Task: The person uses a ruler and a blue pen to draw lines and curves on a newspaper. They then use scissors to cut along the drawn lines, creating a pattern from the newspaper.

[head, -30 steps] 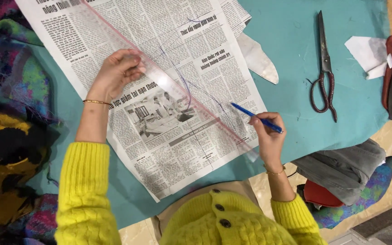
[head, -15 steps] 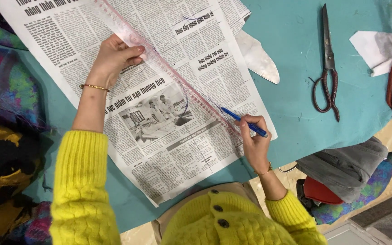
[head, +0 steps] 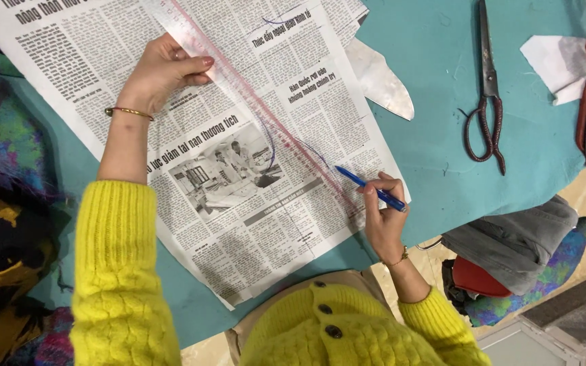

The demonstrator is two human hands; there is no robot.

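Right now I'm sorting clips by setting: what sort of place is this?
Probably a sewing or tailoring worktable: the left hand steadies a clear ruler on newspaper, the right hand rules with a blue pen, beside scissors and folded fabric.

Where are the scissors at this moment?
In the head view the scissors lie at upper right on the teal table cover, untouched, between the newspaper and a white paper scrap, well above the right hand holding the blue pen.
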